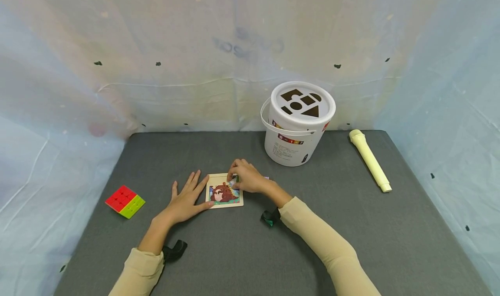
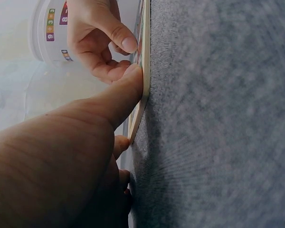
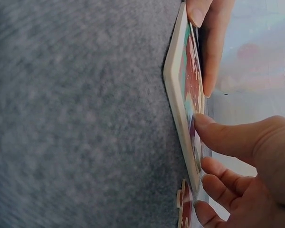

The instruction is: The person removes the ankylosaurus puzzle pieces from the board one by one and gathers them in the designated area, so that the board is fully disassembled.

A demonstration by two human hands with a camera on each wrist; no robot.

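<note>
Spread left hand (image 1: 185, 202) touches puzzle (image 1: 222, 195), seemingly mostly filled; piece (image 3: 185, 205) lies outside, right. Right hand (image 1: 250, 178) half-curled, hold unclear.

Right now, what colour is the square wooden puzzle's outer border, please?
The border is pale beige, clearest in the head view.

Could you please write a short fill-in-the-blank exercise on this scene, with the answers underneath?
In the head view, the cube shows a yellow-green face and a ____ face.
The bucket has a ____ lid with shapes cut into it.
The right hand is over the upper right of the puzzle, while the left hand touches its ____ side.
A pale yellow tube lies to the ____ of the bucket.

Missing words: red; white; left; right.
</note>
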